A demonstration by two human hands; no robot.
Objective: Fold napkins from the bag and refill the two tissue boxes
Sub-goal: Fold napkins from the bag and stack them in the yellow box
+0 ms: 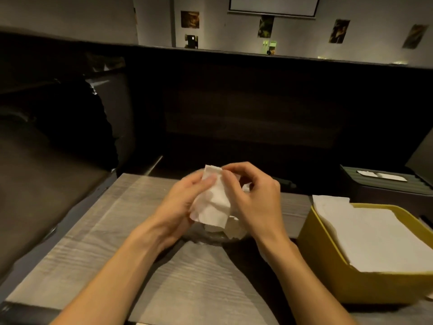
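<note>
**Napkin held over mid-desk**

Above the desk (93,242) centre, head view: left hand (185,202) and right hand (253,195) both grip one white napkin (215,202), fingers curled and pinching its top edge. At the desk's right edge, a yellow tissue box (328,261) holds a flat napkin stack (379,238).

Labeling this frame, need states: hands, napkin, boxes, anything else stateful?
left hand: grips the napkin
right hand: pinches the napkin's top edge
napkin: held above the table, partly folded
yellow box: open, filled with flat napkins
napkin stack: flat, inside the yellow box
dark box: closed, paper poking from its slot
</note>
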